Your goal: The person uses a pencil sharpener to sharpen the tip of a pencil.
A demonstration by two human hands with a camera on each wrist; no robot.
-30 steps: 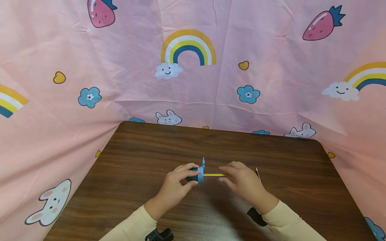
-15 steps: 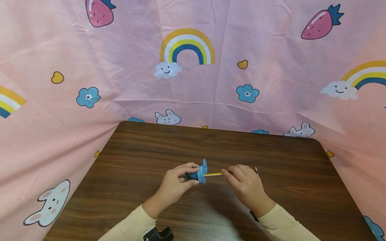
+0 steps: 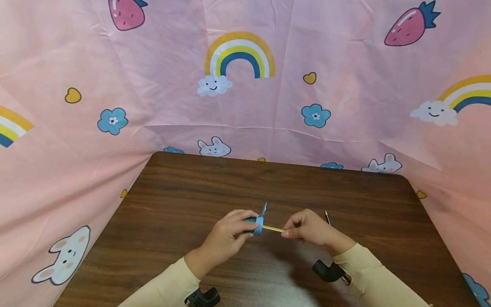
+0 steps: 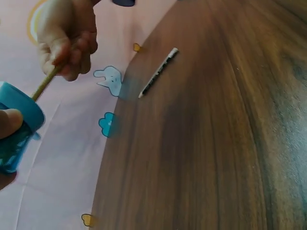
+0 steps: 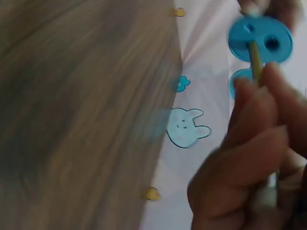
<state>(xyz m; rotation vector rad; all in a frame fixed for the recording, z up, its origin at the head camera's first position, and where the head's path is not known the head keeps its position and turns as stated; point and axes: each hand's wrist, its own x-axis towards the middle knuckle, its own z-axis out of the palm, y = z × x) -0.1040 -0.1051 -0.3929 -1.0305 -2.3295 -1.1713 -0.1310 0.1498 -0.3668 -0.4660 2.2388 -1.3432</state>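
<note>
A blue pencil sharpener (image 3: 258,224) with a dark see-through body is held by my left hand (image 3: 222,238), thumb on one side and fingers on the other. Its round lid stands flipped up. In the right wrist view, the sharpener's face (image 5: 261,29) has two holes. A yellow-striped pencil (image 3: 273,229) sits with its end in one of them; that end is hidden inside. My right hand (image 3: 311,228) pinches the pencil's shaft between thumb and fingers, a short way from the sharpener. Both hands are above the table.
A second, black-and-white pencil (image 4: 158,74) lies on the dark wooden table (image 3: 192,183), partly behind my right hand in the head view. A pink printed cloth (image 3: 245,111) hangs along the table's back and sides. Black wrist devices (image 3: 327,270) are on both wrists.
My right hand has shifted its grip on the pencil and turned, from fingers spread, through knuckles up, to a thumb-side pinch. The sharpener has moved slightly right and tilted.
</note>
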